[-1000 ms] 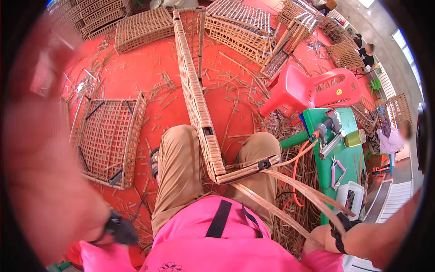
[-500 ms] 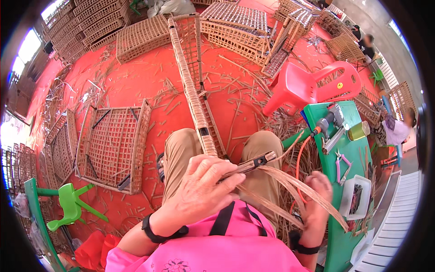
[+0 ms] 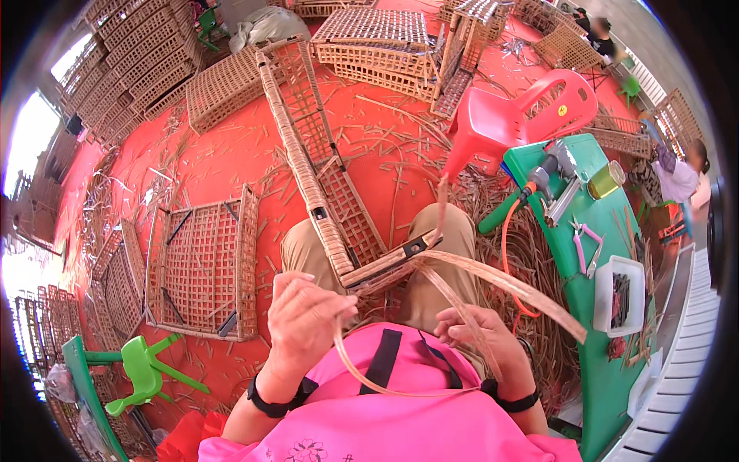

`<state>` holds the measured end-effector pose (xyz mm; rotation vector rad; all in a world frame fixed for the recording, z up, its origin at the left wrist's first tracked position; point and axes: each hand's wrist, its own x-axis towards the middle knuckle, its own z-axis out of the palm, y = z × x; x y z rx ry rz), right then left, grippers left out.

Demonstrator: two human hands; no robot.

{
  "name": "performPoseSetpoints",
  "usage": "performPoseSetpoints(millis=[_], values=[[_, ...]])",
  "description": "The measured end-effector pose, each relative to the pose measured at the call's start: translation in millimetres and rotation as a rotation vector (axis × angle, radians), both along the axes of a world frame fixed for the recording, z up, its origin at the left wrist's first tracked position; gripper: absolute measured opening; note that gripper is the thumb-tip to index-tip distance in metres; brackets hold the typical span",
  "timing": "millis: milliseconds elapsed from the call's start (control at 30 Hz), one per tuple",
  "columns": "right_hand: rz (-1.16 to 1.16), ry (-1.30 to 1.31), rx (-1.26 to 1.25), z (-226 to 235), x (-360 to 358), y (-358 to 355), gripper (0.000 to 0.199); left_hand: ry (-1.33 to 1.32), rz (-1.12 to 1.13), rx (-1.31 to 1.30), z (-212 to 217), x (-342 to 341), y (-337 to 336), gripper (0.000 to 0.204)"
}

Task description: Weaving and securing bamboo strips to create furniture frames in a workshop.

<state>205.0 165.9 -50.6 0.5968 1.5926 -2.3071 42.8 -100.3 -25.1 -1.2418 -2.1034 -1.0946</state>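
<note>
A rectangular woven basket frame [image 3: 300, 150] of rattan stands between my knees, its wrapped rim running away from me. Its near corner has a dark bar with a black fitting [image 3: 414, 247]. Beside that corner, my left hand [image 3: 306, 319] is closed in a pinch on a thin rattan strip [image 3: 360, 376], which loops down across the pink shirt toward my right wrist. My right hand [image 3: 490, 336] is right of the corner, fingers loosely bent and apart, with no grip visible. Broad loose strips [image 3: 514, 286] fan out from the corner; one hangs in front of that hand.
On the green table [image 3: 566, 246] at right lie a power tool [image 3: 548, 171] with an orange hose, pliers [image 3: 587, 246], a jar [image 3: 606, 180] and a white tray [image 3: 641, 296]. A red chair [image 3: 493, 123], a green stool [image 3: 142, 373], woven baskets [image 3: 202, 269] and scraps surround me. People sit farther right.
My left hand has left the frame corner, moving down and left, and now pinches a thin strip. My right hand has moved left toward the corner. The whole view has shifted a little.
</note>
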Motion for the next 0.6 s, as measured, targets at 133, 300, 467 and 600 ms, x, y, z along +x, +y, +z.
performPoseSetpoints(millis=[133,300,467,600], values=[[0.161,0.154,0.223,-27,-8,-21,0.028,-0.252,0.016,0.141,-8,-3,-1,0.014],[0.277,0.461,0.561,-18,-53,-46,0.032,-0.371,-0.035,0.217,-15,-3,-2,0.01],[0.194,0.637,0.731,-27,-75,-74,0.044,-0.424,-0.018,0.19,-5,-5,-4,0.01],[0.165,0.693,0.769,-32,-76,-74,0.041,-0.479,-0.049,0.196,-7,-9,0,0.01]])
